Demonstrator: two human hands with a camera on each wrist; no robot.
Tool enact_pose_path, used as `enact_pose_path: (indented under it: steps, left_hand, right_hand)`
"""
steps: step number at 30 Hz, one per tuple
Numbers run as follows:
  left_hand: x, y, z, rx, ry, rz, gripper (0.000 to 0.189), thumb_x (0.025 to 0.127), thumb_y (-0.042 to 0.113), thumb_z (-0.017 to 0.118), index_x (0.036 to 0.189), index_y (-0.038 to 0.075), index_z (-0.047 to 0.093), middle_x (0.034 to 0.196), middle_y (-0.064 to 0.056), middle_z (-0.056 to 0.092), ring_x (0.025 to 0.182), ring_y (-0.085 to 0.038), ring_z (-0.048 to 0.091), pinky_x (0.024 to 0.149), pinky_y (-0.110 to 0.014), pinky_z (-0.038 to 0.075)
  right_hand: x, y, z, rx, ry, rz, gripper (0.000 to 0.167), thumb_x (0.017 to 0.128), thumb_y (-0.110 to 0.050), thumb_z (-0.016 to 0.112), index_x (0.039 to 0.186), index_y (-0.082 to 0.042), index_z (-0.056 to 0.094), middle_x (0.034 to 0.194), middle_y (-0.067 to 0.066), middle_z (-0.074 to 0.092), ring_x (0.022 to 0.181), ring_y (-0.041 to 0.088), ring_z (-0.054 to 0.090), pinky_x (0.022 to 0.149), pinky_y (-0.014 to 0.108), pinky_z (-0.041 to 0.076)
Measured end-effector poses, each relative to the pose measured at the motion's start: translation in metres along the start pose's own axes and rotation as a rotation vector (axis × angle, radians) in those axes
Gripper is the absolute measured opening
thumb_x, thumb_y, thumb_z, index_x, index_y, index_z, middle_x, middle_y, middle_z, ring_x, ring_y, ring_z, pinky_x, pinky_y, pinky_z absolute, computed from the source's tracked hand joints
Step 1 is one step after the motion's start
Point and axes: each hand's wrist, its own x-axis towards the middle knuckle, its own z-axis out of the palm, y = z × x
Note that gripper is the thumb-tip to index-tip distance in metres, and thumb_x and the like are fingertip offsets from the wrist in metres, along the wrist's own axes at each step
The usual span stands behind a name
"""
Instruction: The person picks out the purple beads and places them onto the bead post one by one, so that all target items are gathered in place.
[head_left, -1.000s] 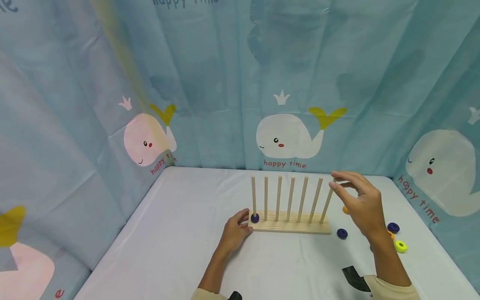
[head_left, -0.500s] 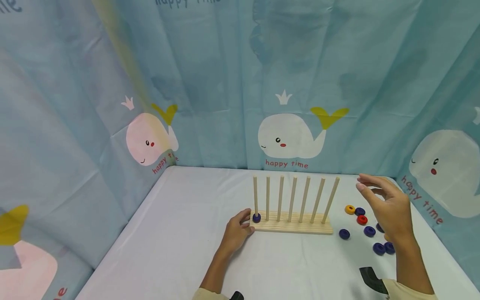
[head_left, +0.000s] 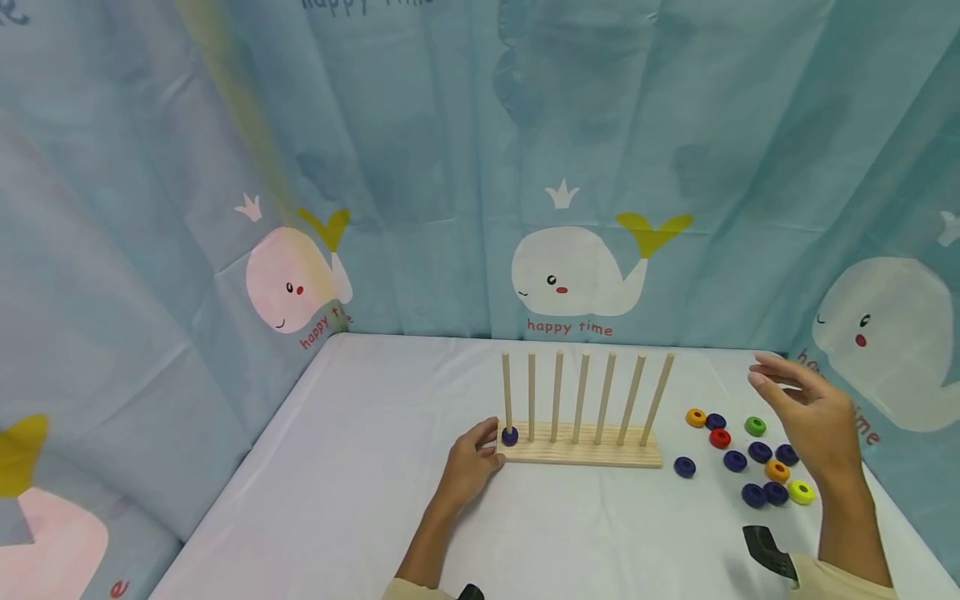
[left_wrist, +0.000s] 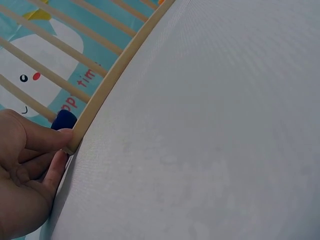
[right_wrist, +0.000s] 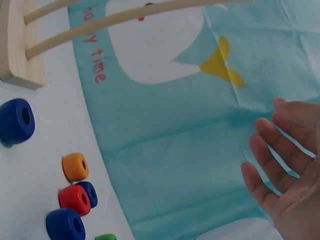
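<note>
A pale wooden peg board point(head_left: 581, 456) with a row of several upright pegs stands on the white-covered table. At the foot of its leftmost peg sits a dark blue bead point(head_left: 510, 437). My left hand point(head_left: 471, 468) grips the board's left end; in the left wrist view its thumb and fingers pinch the corner beside the blue bead point(left_wrist: 64, 120). Raised off to the right, my right hand point(head_left: 821, 429) holds nothing, its fingers loosely bent and spread apart above the loose beads. The right wrist view shows that hand point(right_wrist: 295, 165) in front of the curtain.
Loose beads lie right of the board: several dark blue ones point(head_left: 735, 461), two orange point(head_left: 777, 471), one red point(head_left: 720, 438), one green point(head_left: 755, 427) and one yellow point(head_left: 802, 492). A blue whale-print curtain point(head_left: 420, 275) rises behind the table.
My right hand has moved from the top of the rightmost peg out to the right, uncovering the loose beads. The left hand and the board have stayed in place.
</note>
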Motion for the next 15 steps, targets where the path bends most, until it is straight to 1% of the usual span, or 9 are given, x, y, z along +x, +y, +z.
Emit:
enact_pose_path:
  steps: [4,5,9,11,15]
  left_hand:
    - [0.0,-0.001,0.0,0.001,0.001,0.006,0.062,0.085,-0.003,0.066,0.143,0.006,0.047,0.136,-0.014,0.054,0.117,-0.027,0.058,0.093,-0.025,0.051]
    - [0.0,-0.001,0.0,0.002,0.003,0.0,0.062,0.085,-0.002,0.066,0.143,0.008,0.047,0.136,-0.013,0.054,0.117,-0.026,0.058,0.093,-0.024,0.051]
    - [0.0,-0.001,-0.001,0.007,0.005,0.012,0.062,0.085,-0.003,0.066,0.143,0.007,0.048,0.136,-0.014,0.055,0.117,-0.027,0.058,0.093,-0.025,0.051]
    - [0.0,-0.001,-0.001,0.007,0.004,0.012,0.062,0.085,-0.003,0.066,0.143,0.007,0.048,0.136,-0.014,0.055,0.117,-0.027,0.058,0.093,-0.025,0.051]
    - [0.0,-0.001,-0.001,-0.001,0.003,0.008,0.061,0.086,-0.002,0.066,0.143,0.007,0.047,0.136,-0.013,0.055,0.117,-0.027,0.058,0.093,-0.024,0.051]
  right_hand:
    - [0.001,0.011,-0.005,-0.008,-0.007,0.013,0.043,0.094,-0.028,0.065,0.135,-0.017,0.06,0.108,-0.017,0.064,0.1,-0.008,0.05,0.076,-0.002,0.038]
    - [0.001,0.013,-0.007,-0.004,-0.007,0.019,0.044,0.094,-0.028,0.065,0.135,-0.016,0.059,0.108,-0.017,0.064,0.1,-0.009,0.05,0.076,-0.001,0.039]
    - [0.001,0.024,-0.015,-0.007,-0.016,0.068,0.045,0.094,-0.029,0.065,0.137,-0.015,0.058,0.11,-0.019,0.064,0.101,-0.01,0.049,0.075,-0.002,0.039]
    - [0.001,0.03,-0.019,-0.007,-0.023,0.091,0.046,0.094,-0.03,0.064,0.137,-0.015,0.058,0.111,-0.019,0.064,0.103,-0.01,0.049,0.077,0.0,0.04]
    - [0.0,0.043,-0.023,-0.032,-0.043,0.127,0.049,0.094,-0.033,0.064,0.138,-0.015,0.056,0.108,-0.023,0.06,0.106,-0.008,0.049,0.079,0.0,0.04]
